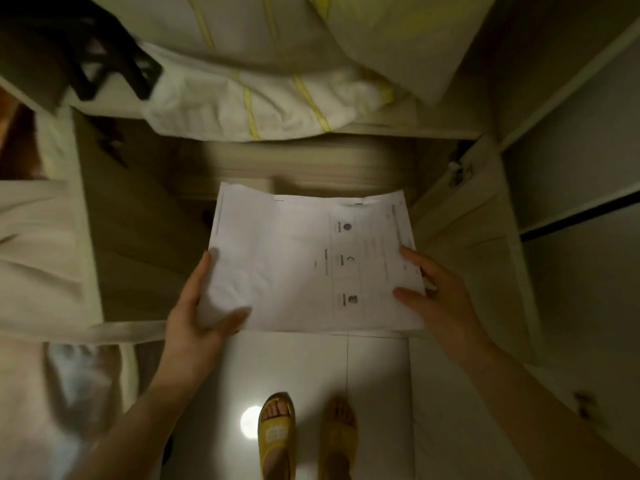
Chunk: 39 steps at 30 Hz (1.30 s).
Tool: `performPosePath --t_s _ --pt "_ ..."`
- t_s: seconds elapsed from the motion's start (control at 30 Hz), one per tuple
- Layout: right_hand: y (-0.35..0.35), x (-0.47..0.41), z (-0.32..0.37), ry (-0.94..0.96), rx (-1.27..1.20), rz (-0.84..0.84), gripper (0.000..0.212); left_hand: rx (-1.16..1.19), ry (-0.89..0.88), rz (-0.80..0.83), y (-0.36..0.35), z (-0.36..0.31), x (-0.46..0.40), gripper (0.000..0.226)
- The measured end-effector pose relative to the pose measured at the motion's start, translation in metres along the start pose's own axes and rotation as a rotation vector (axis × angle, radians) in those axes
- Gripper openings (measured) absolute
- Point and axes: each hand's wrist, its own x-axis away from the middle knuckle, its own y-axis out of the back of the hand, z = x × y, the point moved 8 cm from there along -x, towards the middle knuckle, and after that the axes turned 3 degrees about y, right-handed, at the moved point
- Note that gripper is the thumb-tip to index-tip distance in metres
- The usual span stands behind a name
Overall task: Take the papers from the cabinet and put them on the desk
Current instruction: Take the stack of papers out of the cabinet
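A stack of white printed papers [304, 261] is held flat in front of an open cabinet [138, 220], over its lower compartment. My left hand [197, 306] grips the papers' near left corner, thumb on top. My right hand [436, 289] holds the right edge, fingers resting on the top sheet. The top page carries small printed marks and faint text. The desk is not in view.
On the shelf above lies folded white bedding with yellow stripes [263, 98]. A dark object [104, 64] sits at the upper left. An open cabinet door [485, 244] stands to the right. Below are the glossy white floor [374, 393] and my feet in yellow sandals [277, 434].
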Motion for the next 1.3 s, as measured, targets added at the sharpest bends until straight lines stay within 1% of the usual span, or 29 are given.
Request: performPosePath --t_s 0.07,0.2,0.33,0.53,0.7,0.83,1.0,1.17,1.3 --pt "0.008 0.028 0.025 0.011 0.015 -0.016 0.059 -0.003 0.010 -0.054 0.013 -0.023 0.027 0.087" --pt "0.018 0.075 0.077 0.055 0.030 -0.032 0.059 -0.017 0.036 -0.068 0.037 -0.068 0.071 0.087" --pt "0.024 0.112 0.130 0.106 0.048 -0.027 0.067 -0.033 0.012 -0.105 0.063 -0.119 0.113 0.087" --pt "0.012 0.162 0.201 0.168 0.069 0.070 0.069 0.021 -0.049 -0.227 0.118 -0.170 0.174 0.086" --pt "-0.030 0.208 0.252 0.200 0.058 0.169 0.072 0.085 -0.065 -0.381 0.177 -0.195 0.246 0.080" --pt "-0.090 0.252 0.284 0.303 0.113 0.322 0.064 0.136 -0.034 -0.559 0.239 -0.189 0.317 0.084" --pt "-0.174 0.330 0.308 0.391 0.112 0.526 0.063 0.222 -0.040 -0.774 0.313 -0.162 0.430 0.081" --pt "-0.256 0.444 0.297 0.379 0.090 0.712 0.055 0.432 -0.017 -0.958 0.367 -0.108 0.576 0.082" --pt "-0.317 0.549 0.278 0.347 0.100 0.865 0.055 0.492 0.010 -1.139 0.396 -0.079 0.702 0.080"
